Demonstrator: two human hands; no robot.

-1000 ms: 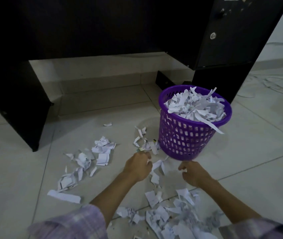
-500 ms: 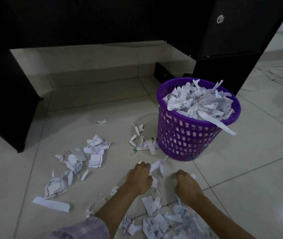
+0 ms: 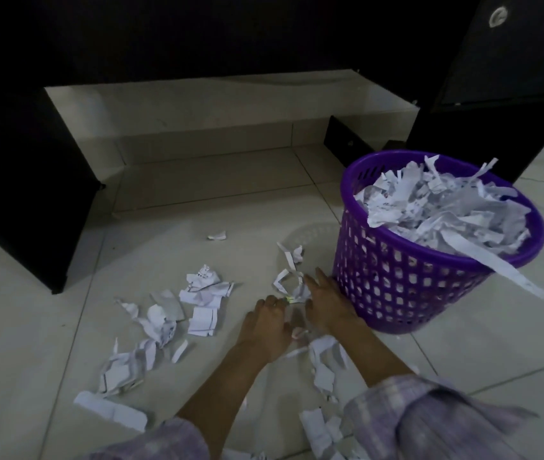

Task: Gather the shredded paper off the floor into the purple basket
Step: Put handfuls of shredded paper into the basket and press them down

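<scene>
We see the purple basket (image 3: 406,287) heaped past its rim with shredded paper (image 3: 443,210). Just left of the basket, our left hand (image 3: 269,323) and right hand (image 3: 327,303) press flat, fingers extended, on floor scraps (image 3: 292,283), gripping nothing; more scraps (image 3: 164,323) lie further left.

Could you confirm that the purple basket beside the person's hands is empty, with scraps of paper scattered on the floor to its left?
Not quite: the head view shows the purple basket heaped full of shredded paper, one strip hanging over its rim. The rest holds: paper scraps lie on the floor to its left.
</scene>
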